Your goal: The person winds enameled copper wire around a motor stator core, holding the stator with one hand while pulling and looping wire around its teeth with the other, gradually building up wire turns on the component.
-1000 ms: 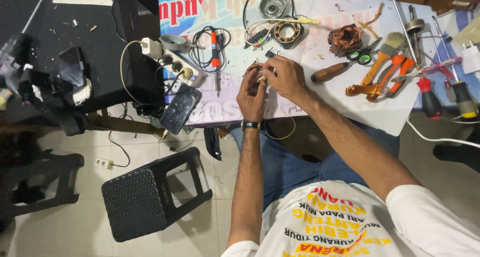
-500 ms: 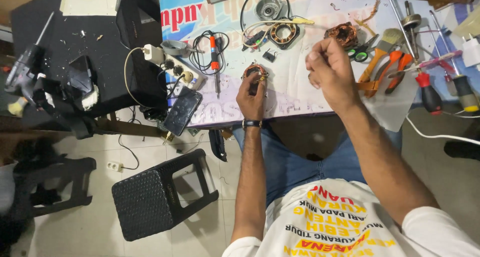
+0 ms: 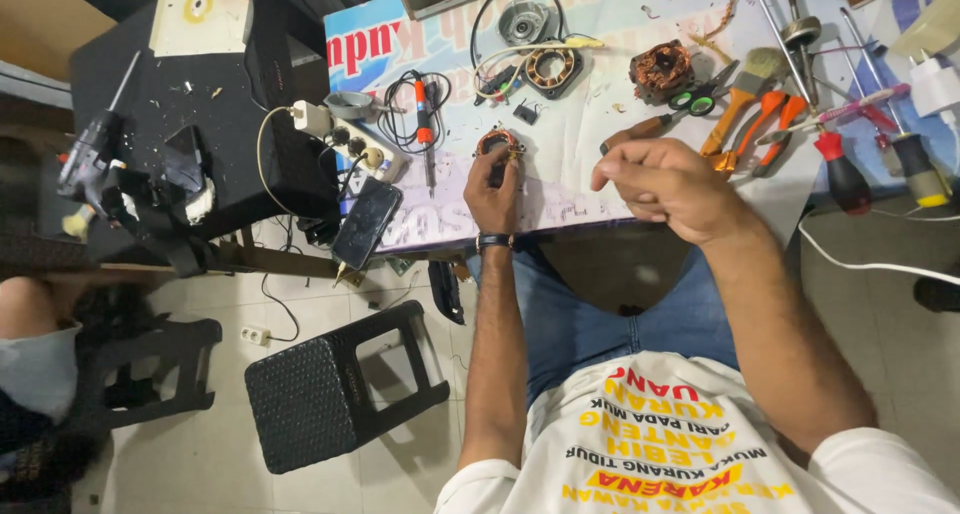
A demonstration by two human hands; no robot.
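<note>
While our left hand [image 3: 492, 196] is clamped on the small copper coil [image 3: 497, 142], our right hand [image 3: 668, 182] hovers loosely curled and empty, so the winding seems unfinished.

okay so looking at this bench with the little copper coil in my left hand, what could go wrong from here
The left hand pinches the small copper coil above the table edge; a slip could drop it to the floor. The right hand is raised beside it and seems pinched on something too fine to see, perhaps winding wire, which could snap or kink. The phone overhangs the bench edge, so a nudge might knock it off.
</note>
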